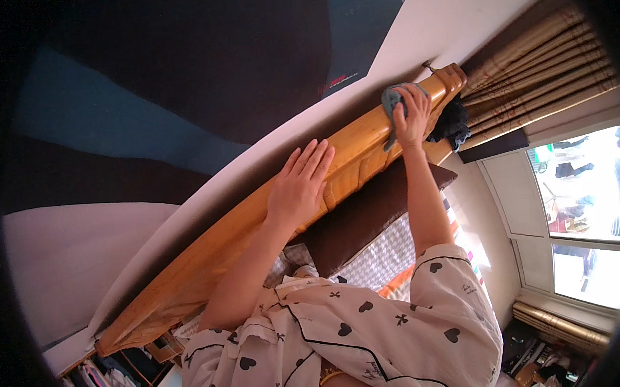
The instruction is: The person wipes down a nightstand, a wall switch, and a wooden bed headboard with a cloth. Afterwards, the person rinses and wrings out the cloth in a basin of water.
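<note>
A wooden headboard point(352, 139) with a glossy orange-brown finish runs slantwise from the lower left to the upper right. Near its upper right end my right hand point(412, 115) presses a grey-blue cloth point(391, 100) onto the top rail, fingers curled over it; one end of the cloth hangs down the front. My left hand point(299, 182) lies flat on the rail farther left, fingers stretched out and holding nothing. Below the rail a dark brown cushion point(352, 226) leans against the headboard.
Patterned bedding point(387, 249) spreads below the cushion. Brown curtains point(538, 69) hang at the upper right, with dark fabric point(451, 124) by the headboard's end. A bright window point(586, 184) is on the right. Shelves point(118, 374) with folded items stand lower left. A dark wall panel point(183, 82) covers the wall behind.
</note>
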Tool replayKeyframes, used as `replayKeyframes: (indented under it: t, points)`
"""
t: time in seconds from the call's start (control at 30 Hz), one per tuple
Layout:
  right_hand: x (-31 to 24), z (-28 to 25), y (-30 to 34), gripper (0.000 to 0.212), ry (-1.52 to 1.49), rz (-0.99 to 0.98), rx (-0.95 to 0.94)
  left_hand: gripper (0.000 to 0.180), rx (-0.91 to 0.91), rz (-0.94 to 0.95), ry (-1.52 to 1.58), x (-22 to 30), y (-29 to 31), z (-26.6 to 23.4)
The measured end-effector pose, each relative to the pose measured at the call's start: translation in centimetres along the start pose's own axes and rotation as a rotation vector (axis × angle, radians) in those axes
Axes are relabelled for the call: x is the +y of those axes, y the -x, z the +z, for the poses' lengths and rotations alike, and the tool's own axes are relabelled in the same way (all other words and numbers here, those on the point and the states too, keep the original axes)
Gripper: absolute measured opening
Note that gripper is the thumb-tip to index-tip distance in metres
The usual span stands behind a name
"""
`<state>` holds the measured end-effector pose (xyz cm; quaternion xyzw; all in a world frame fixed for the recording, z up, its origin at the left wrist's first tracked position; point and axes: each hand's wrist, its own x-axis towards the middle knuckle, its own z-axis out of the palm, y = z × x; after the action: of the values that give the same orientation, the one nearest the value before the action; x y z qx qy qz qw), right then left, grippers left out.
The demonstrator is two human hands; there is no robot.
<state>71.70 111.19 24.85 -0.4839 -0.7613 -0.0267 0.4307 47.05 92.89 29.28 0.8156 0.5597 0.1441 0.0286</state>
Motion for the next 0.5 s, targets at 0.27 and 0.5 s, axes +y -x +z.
replayKeyframes:
  t: [0.27, 0.5]
  points:
    - [6.0, -0.8, -3.2, 0.034, 0.031, 0.094, -0.014, 0.063, -0.025, 0.027, -0.006, 0.1, -0.7, -0.7]
    - [5.4, 0.3, -2.7, 0.033, 0.001, 0.279, 0.042, 0.068, -0.007, 0.036, 0.000, 0.5, -1.0, -0.6]
